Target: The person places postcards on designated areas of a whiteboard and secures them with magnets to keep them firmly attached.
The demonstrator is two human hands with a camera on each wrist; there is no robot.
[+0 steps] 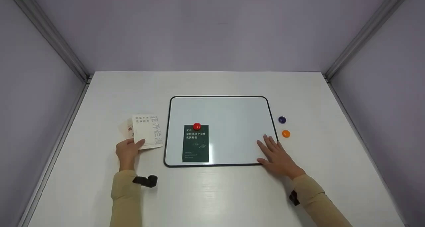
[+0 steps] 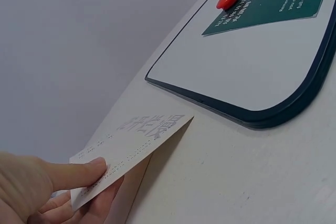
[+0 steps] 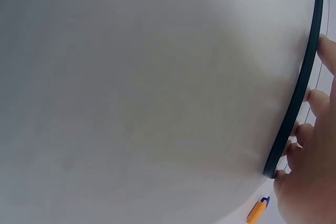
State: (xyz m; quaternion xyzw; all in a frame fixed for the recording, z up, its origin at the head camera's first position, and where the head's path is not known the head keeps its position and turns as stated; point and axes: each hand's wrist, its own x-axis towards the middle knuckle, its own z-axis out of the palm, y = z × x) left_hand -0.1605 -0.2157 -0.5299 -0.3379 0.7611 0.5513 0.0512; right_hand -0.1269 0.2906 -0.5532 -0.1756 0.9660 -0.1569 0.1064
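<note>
A left hand (image 1: pixel 129 150) pinches a white card (image 1: pixel 144 129) at its near edge, thumb on top and fingers underneath, left of the board (image 1: pixel 235 120). The card stretches away from the grip to the far side and a little to the right, its long axis running roughly near to far, its right side seemingly lifted off the table (image 1: pixel 206 197). A second card (image 1: pixel 125 127) peeks out below and to the left; whether the fingers grasp it too, the views cannot settle.

The key relation appears to be between card and board: the board's left rim stands just to the right of the white card, with no overlap, so any path from one to the other runs rightward. The left hand is the nearer to that rim.

On the board's near left part lies a green card (image 1: pixel 196 147), its long axis also near to far, a red magnet (image 1: pixel 197 126) at its far edge. At the board's near right corner, a right hand (image 1: pixel 279 157) rests with fingers spread, grasping nothing. Beyond the right rim, a dark magnet (image 1: pixel 282 119) sits just on the far side of an orange magnet (image 1: pixel 286 133).
</note>
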